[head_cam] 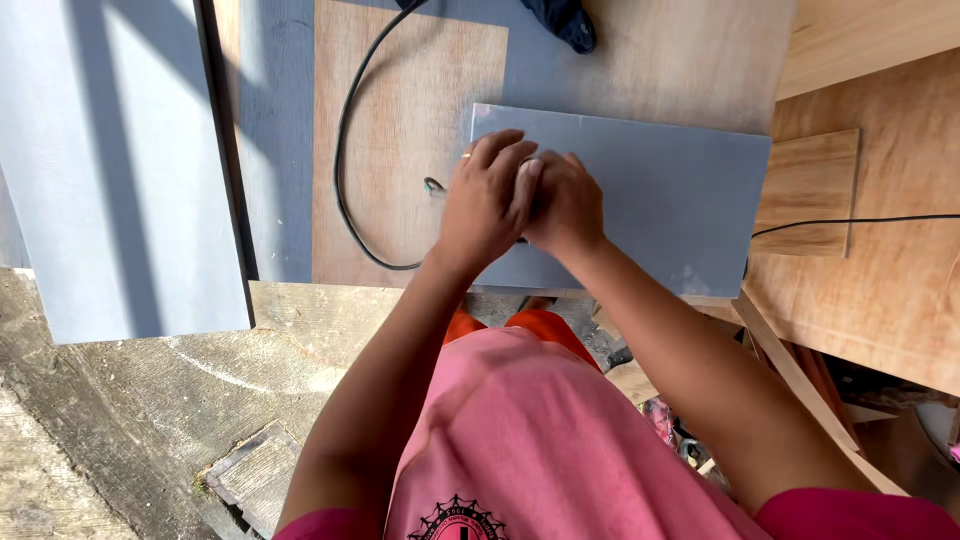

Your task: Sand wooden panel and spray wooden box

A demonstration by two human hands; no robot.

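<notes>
A grey rectangular board [670, 200] lies flat on a plywood work surface [410, 120]. My left hand [485, 195] and my right hand [565, 200] press together on the board's left part, fingers curled and overlapping. Whatever lies under the palms is hidden. A ring shows on my left hand. A small metal piece [434, 185] sits just left of my left hand, at the end of a black cable [345, 130].
A large grey panel [120, 160] leans at the left. A black cable runs in from the right [850, 222] across a small wooden block [810, 190]. A dark cloth [565, 22] lies at the top. Concrete floor [150, 400] and wood scraps lie below.
</notes>
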